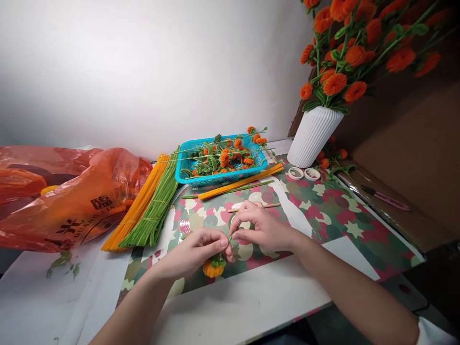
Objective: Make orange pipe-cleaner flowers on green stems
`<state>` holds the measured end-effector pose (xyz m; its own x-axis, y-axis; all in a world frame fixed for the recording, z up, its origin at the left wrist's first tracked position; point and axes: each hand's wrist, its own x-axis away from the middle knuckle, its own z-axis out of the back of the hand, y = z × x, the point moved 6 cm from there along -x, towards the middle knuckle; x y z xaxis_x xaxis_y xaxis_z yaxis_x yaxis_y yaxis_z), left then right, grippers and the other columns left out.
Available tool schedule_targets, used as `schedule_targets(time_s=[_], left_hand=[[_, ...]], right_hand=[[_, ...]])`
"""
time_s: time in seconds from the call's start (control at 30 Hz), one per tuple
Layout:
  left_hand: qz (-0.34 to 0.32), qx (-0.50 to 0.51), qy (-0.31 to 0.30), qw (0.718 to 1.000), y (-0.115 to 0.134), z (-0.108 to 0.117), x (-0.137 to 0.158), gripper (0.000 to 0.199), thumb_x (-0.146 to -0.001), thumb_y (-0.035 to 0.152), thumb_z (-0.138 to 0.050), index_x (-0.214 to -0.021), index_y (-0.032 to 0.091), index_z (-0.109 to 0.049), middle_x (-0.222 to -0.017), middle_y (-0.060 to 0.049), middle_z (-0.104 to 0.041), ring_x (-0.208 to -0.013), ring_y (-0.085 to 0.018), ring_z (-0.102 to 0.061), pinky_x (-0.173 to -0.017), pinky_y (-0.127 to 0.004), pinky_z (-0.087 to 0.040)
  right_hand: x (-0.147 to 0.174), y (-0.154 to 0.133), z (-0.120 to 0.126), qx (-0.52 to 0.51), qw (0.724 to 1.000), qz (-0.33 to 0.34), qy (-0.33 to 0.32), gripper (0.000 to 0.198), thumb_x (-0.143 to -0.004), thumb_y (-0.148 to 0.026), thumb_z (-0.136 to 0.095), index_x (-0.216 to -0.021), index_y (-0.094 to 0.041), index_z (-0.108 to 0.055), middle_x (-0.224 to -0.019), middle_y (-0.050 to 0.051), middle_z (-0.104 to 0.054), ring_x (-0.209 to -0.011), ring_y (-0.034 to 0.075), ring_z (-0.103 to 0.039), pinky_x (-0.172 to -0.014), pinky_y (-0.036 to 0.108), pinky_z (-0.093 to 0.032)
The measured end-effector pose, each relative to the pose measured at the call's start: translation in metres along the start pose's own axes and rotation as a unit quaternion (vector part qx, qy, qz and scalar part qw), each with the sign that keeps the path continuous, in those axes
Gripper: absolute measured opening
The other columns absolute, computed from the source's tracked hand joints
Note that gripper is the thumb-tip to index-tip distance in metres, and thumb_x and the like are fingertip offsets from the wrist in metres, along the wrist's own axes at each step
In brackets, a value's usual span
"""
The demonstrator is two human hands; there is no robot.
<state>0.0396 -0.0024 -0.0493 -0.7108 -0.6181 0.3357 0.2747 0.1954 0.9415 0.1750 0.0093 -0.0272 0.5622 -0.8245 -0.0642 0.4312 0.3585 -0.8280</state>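
Observation:
A yellow-orange pipe-cleaner flower (213, 269) with small green leaves hangs head down below my left hand (206, 247). The fingers of that hand are closed around its green stem. My right hand (261, 227) pinches the thin green stem end just to the right, with thumb and forefinger together. Both hands are close to each other over the camouflage-patterned mat (338, 215). Beyond my right hand lies a thin wooden stick (272, 205), partly hidden by the fingers.
A blue basket (183, 163) holds orange flowers. Left of it lie green pipe cleaners (154, 211), orange pipe cleaners (140, 206) and an orange plastic bag (97, 191). On the right stand a white vase (314, 136), tape rolls (312, 174) and a pink cutter (390, 199).

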Motion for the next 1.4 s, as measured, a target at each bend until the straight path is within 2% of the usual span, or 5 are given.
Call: schedule_targets(time_s=[0.1, 0.33, 0.57, 0.93, 1.4], left_hand=[[0.014, 0.07, -0.037, 0.997, -0.003, -0.005, 0.0, 0.036, -0.087, 0.046, -0.056, -0.074, 0.015, -0.069, -0.077, -0.008, -0.07, -0.078, -0.02, -0.065, -0.078, -0.031, -0.049], [-0.03, -0.134, 0.184, 0.973, 0.003, 0.01, 0.001, 0.028, -0.082, 0.042, -0.064, -0.073, 0.015, -0.068, -0.067, -0.002, -0.063, -0.06, -0.012, -0.052, -0.054, -0.022, -0.039], [0.025, 0.065, 0.017, 0.997, -0.004, 0.0, 0.0, 0.036, -0.085, 0.048, -0.059, -0.076, 0.014, -0.07, -0.078, -0.009, -0.072, -0.076, -0.019, -0.065, -0.073, -0.029, -0.05], [0.03, 0.045, 0.182, 0.982, -0.009, 0.018, -0.002, 0.05, -0.085, 0.059, -0.051, -0.085, 0.015, -0.075, -0.086, -0.01, -0.074, -0.082, -0.023, -0.066, -0.073, -0.031, -0.05], [0.029, -0.059, 0.094, 0.993, 0.001, 0.011, 0.001, 0.03, -0.081, 0.044, -0.062, -0.076, 0.015, -0.066, -0.069, -0.002, -0.058, -0.061, -0.012, -0.048, -0.054, -0.022, -0.038]], right_hand=[[0.0, 0.003, 0.0, -0.01, 1.0, 0.001, -0.01, 0.006, -0.088, -0.022, -0.063, -0.083, -0.024, -0.066, -0.084, 0.0, -0.065, -0.098, 0.019, -0.051, -0.099, 0.041, -0.028], [-0.001, 0.005, 0.003, 0.011, 0.999, -0.039, 0.011, 0.015, -0.088, -0.023, -0.06, -0.074, -0.022, -0.064, -0.082, -0.001, -0.066, -0.1, 0.02, -0.052, -0.1, 0.044, -0.025], [0.0, 0.001, 0.003, -0.021, 1.0, -0.011, 0.011, 0.006, -0.088, -0.022, -0.062, -0.083, -0.023, -0.066, -0.082, 0.0, -0.065, -0.099, 0.019, -0.052, -0.099, 0.04, -0.03], [-0.001, 0.005, 0.007, 0.028, 0.998, -0.024, 0.043, 0.014, -0.088, -0.024, -0.061, -0.076, -0.022, -0.066, -0.087, 0.0, -0.068, -0.093, 0.019, -0.053, -0.098, 0.042, -0.028], [0.0, 0.007, 0.012, 0.008, 0.998, -0.043, 0.053, 0.015, -0.087, -0.022, -0.062, -0.072, -0.021, -0.063, -0.087, 0.0, -0.068, -0.098, 0.02, -0.054, -0.097, 0.043, -0.028]])
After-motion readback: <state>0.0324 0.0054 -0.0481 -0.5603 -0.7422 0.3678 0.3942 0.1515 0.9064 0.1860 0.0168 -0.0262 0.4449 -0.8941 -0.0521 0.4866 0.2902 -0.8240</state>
